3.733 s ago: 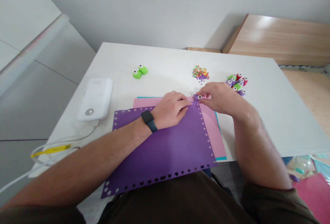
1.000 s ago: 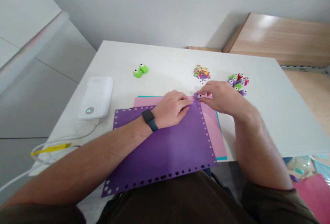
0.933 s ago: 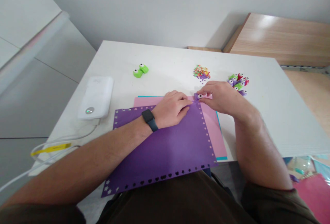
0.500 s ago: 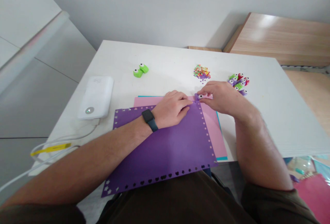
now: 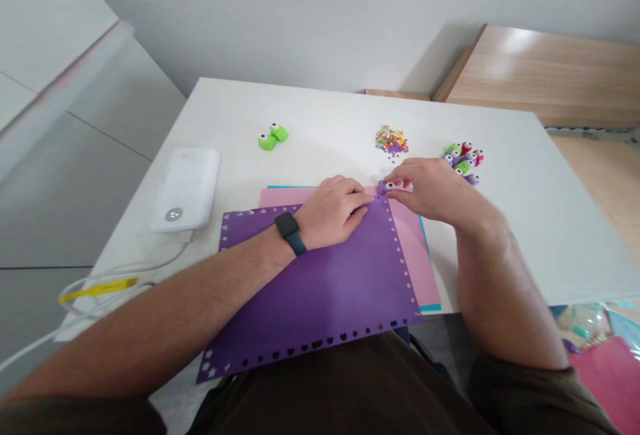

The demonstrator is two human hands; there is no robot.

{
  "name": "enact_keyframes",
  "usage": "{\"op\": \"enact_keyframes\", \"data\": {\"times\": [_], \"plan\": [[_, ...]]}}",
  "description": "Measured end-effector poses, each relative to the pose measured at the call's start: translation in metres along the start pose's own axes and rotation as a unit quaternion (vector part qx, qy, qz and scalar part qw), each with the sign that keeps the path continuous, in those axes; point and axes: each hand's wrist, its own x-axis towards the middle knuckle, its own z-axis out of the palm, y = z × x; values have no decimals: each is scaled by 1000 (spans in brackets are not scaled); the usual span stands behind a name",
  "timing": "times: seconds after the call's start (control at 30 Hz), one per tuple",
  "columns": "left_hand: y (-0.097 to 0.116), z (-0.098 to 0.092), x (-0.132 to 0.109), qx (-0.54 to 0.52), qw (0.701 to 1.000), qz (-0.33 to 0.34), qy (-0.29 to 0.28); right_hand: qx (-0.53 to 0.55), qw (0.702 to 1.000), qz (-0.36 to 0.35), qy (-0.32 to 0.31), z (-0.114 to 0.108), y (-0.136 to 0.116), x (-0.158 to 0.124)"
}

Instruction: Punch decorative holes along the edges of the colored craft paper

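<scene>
A purple paper sheet, its edges lined with punched stars, hearts and other small shapes, lies in front of me and overhangs the table's near edge. My left hand rests flat on its upper part, fingers stretched towards the top right corner. At that corner, my right hand grips a small purple craft punch with a googly eye on it. The fingers partly cover the punch, and its mouth is at the sheet's edge. Beneath lie a pink sheet and a blue sheet.
Two green punches stand at the back left. Punched confetti forms a small heap behind my hands, with several colourful punches to its right. A white power bank with a cable lies on the left of the white table.
The purple punch has tilted very slightly within my right hand's fingers at the sheet's corner. My left hand and the sheets have stayed in place.
</scene>
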Motion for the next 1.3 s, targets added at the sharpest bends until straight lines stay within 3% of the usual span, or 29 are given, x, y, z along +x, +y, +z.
{"op": "enact_keyframes", "data": {"times": [1.3], "plan": [[1, -2, 1, -7, 1000, 1, -1, -22, 1000, 0, -10, -1, -1, -1]]}}
